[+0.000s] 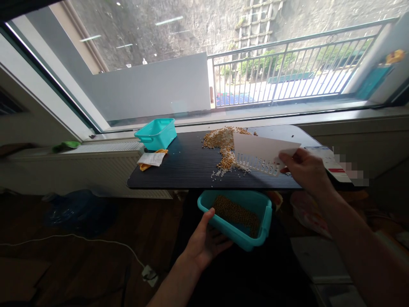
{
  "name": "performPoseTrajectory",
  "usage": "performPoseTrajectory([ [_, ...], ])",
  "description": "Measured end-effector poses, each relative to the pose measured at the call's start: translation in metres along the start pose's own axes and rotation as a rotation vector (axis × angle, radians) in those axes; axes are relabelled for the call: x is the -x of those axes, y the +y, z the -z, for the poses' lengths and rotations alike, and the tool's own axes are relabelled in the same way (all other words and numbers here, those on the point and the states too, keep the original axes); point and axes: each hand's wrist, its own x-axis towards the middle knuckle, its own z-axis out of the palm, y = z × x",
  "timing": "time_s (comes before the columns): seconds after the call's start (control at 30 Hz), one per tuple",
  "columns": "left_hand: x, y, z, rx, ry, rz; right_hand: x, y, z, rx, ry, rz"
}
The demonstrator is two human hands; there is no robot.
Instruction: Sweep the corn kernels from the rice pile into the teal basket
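Note:
My left hand (207,241) grips a turquoise plastic basket (266,221) below the table's front edge, thumb over the rim and fingers underneath. Brownish-yellow beans (234,212) lie inside it. In my right hand (303,166) is a thin white card (262,147) with a row of slots along its lower edge, pinched at its right end. Its slotted edge is at the right side of a bean pile (217,138) on the dark table (188,170). White grains (220,173) are mixed into the pile and scattered toward the front edge. The card hides part of the tabletop.
A second turquoise basket (159,135) stands at the table's back left, with a white and orange cloth (152,159) before it. A phone-like flat thing (334,166) lies at the right end. Beyond are a window and railing (281,72); a radiator (96,166) is at left.

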Motion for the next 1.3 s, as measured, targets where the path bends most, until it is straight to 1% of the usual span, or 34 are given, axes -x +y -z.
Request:
performPoseTrajectory([
  [0.1,0.000,0.001,-0.001,-0.006,0.002,0.005,0.004,-0.001,0.005,0.015,0.008,0.010],
  [0.3,-0.001,0.001,-0.002,0.001,0.015,0.021,0.005,0.000,0.014,0.172,0.040,0.054],
  [0.47,-0.001,0.001,-0.003,0.000,0.019,0.010,0.007,-0.005,0.010,0.127,0.024,0.005],
  [0.63,0.002,0.001,-0.008,-0.023,-0.004,0.015,0.012,-0.013,0.011,0.108,0.008,0.024],
  [0.8,0.003,0.002,-0.013,-0.025,0.012,0.019,0.010,-0.013,0.010,0.098,0.018,0.012],
  [0.97,0.002,0.002,-0.012,-0.022,0.010,0.019,0.010,-0.014,0.002,0.127,-0.020,0.014],
  [1.1,0.001,0.001,-0.010,-0.016,-0.007,0.019,0.011,-0.014,-0.003,0.102,-0.057,0.034],
  [1.2,-0.001,0.001,-0.008,-0.016,-0.001,0.016,0.015,-0.013,0.001,0.103,-0.085,0.045],
  [1.3,-0.002,0.001,-0.006,-0.020,0.004,0.014,0.017,-0.011,0.007,0.074,-0.064,0.049],
])
